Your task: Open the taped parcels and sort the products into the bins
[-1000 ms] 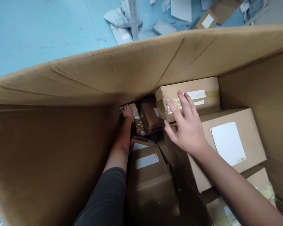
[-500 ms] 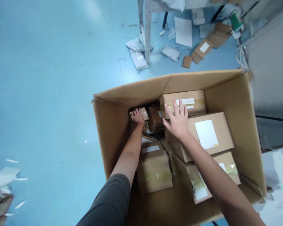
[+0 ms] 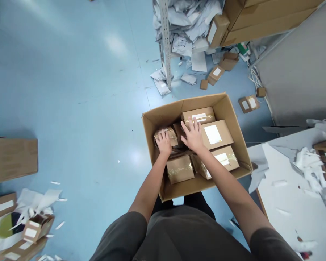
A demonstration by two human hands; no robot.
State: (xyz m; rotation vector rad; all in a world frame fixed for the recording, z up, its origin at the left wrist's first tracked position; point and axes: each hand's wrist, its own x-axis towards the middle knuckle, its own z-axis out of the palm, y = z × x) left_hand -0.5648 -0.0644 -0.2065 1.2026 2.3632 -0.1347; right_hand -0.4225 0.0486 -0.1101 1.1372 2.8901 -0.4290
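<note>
Glossy pale-blue floor (image 3: 92,123) stretches beyond a large, open, brown cardboard carton (image 3: 163,116). In its far left corner, the left hand (image 3: 163,142) lies on a small, tape-wrapped brown box (image 3: 173,137); whether it grips is unclear. Apart from it, the right hand (image 3: 193,137), fingers spread, overlaps a long, white-labelled brown box (image 3: 203,115); contact cannot be told.

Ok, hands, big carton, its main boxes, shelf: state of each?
Left hand, on small box, grip unclear
Right hand, spread open
Big carton, open-topped
Far-right box, taped shut
Middle-right box, shut
Near-right box, taped shut
Near-left box, taped shut
Shelf, loaded
</note>
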